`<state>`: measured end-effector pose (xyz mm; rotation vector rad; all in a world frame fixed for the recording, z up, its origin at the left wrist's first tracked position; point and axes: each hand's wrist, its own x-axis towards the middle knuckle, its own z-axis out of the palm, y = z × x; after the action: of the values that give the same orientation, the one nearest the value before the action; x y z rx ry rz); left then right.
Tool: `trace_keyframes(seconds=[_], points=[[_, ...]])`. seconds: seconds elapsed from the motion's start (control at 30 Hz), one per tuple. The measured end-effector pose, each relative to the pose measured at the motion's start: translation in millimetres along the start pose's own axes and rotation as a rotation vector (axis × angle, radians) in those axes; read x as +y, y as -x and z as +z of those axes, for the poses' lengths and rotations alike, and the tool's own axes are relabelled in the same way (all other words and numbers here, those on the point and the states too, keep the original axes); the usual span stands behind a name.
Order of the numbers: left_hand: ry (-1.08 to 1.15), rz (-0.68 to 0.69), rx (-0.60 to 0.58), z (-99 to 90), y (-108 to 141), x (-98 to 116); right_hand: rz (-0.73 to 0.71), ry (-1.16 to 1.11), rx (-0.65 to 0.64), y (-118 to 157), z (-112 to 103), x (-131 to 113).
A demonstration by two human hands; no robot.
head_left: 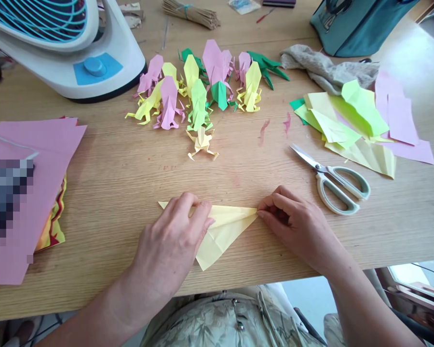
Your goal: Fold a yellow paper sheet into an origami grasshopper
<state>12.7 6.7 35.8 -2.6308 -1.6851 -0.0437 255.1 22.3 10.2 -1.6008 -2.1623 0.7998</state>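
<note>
A pale yellow folded paper point(224, 231) lies near the table's front edge, with a long crease along its upper side and a flap hanging down to a point. My left hand point(177, 236) is closed on its left part, fingers pressed on the upper edge, hiding some of the paper. At the right tip, my right hand point(292, 221) pinches the pointed end between thumb and fingers. Beyond them stand several folded paper figures in pink, yellow and green, the nearest a small cream one point(202, 142).
Scissors point(332, 180) lie open to the right, below paper scraps point(350, 125) and a grey cloth point(329, 67). A white fan point(94, 58) stands back left. Pink sheets point(43, 193) lie at left, a teal bag point(358, 29) back right.
</note>
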Motion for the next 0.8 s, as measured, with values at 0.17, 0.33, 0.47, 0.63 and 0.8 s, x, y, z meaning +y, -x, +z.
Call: trace_keyframes(seconds=[0.17, 0.33, 0.47, 0.63, 0.8], points=[[0.110, -0.018, -0.024, -1.5, -5, -9, 0.007, 0.003, -0.008, -1, 0, 1], [0.099, -0.066, -0.073, -1.6, -9, -11, 0.025, 0.019, -0.009, -4, 1, -2], [0.086, -0.063, -0.092, -0.7, -10, -10, 0.066, 0.030, -0.018, -6, 0, -4], [0.123, -0.065, -0.102, -0.4, -14, -14, 0.041, 0.057, -0.074, -7, -4, -4], [0.228, -0.016, -0.089, -4.0, -14, -19, 0.004, 0.040, -0.144, -6, -7, -3]])
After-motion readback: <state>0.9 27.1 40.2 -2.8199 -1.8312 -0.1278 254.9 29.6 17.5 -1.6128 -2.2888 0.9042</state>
